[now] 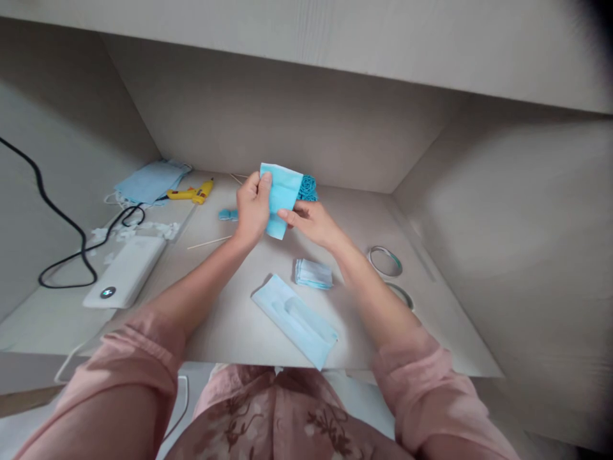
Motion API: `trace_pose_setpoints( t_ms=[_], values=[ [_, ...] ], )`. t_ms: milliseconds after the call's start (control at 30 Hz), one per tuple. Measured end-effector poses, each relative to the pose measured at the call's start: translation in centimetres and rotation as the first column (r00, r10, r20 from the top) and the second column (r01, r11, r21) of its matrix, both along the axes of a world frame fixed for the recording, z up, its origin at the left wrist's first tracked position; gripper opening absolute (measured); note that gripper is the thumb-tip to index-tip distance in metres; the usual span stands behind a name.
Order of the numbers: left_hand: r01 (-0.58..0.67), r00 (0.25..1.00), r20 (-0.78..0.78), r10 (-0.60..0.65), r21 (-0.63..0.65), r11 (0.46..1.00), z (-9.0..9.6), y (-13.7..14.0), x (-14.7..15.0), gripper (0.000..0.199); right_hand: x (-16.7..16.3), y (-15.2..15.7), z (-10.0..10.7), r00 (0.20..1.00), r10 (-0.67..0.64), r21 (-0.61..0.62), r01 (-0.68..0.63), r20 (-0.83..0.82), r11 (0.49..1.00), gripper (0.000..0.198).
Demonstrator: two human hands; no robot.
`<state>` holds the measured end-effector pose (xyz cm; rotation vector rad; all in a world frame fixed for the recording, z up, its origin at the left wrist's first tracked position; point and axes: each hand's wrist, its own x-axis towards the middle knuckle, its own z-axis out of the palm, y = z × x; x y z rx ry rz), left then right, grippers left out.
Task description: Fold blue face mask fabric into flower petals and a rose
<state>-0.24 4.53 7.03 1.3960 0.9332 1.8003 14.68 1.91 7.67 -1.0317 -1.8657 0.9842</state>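
Both hands hold up a piece of blue face-mask fabric (283, 191) above the table. My left hand (253, 203) pinches its left edge, thumb in front. My right hand (311, 220) grips its lower right side, thumb on the front and the other fingers mostly hidden behind. Just behind the right hand shows a teal rolled, flower-like bundle (308, 188). A small blue strip (228, 215) lies left of my left hand. Below the hands are a small stack of cut blue-and-white fabric pieces (313, 273) and a folded light blue mask piece (295, 319).
On the left are a pile of blue masks (152, 181), a yellow glue gun (191, 191), a white power bank (127, 273), a black cable (41, 185) and white scraps (165, 230). A thin stick (208, 243) lies nearby. Tape rolls (398, 263) sit at right. Walls enclose the table.
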Motion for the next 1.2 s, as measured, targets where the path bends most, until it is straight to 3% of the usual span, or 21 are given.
trace_pose_setpoints(
  t_ms=[133, 367, 700, 1033, 1200],
  values=[
    [-0.102, 0.992, -0.067, 0.106, 0.066, 0.993, -0.2, 0.2, 0.0, 0.057, 0.1, 0.1, 0.1, 1.000, -0.027, -0.017, 0.027, -0.016, 1.000, 0.049],
    [-0.079, 0.996, -0.047, 0.080, 0.022, 0.997, -0.5, 0.3, 0.0, 0.053, 1.1, -0.4, 1.8, 0.998, -0.001, -0.039, -0.001, -0.063, 0.999, 0.043],
    [-0.054, 0.996, -0.077, 0.053, -0.009, 0.999, -0.5, -0.2, 0.5, 0.051, 1.3, -0.3, 2.6, 0.989, -0.115, -0.003, 0.115, -0.092, 0.993, 0.049],
    [0.006, 0.993, -0.115, -0.011, -0.048, 0.999, -0.5, -1.0, 1.2, 0.045, 3.2, 0.5, 2.9, 0.950, -0.274, 0.146, 0.295, -0.148, 0.944, 0.051],
    [0.057, 0.986, -0.152, -0.062, -0.038, 0.998, -0.3, -1.9, 1.9, 0.044, 3.2, -0.4, 3.8, 0.964, -0.260, 0.225, 0.264, -0.050, 0.938, 0.056]
  ],
)
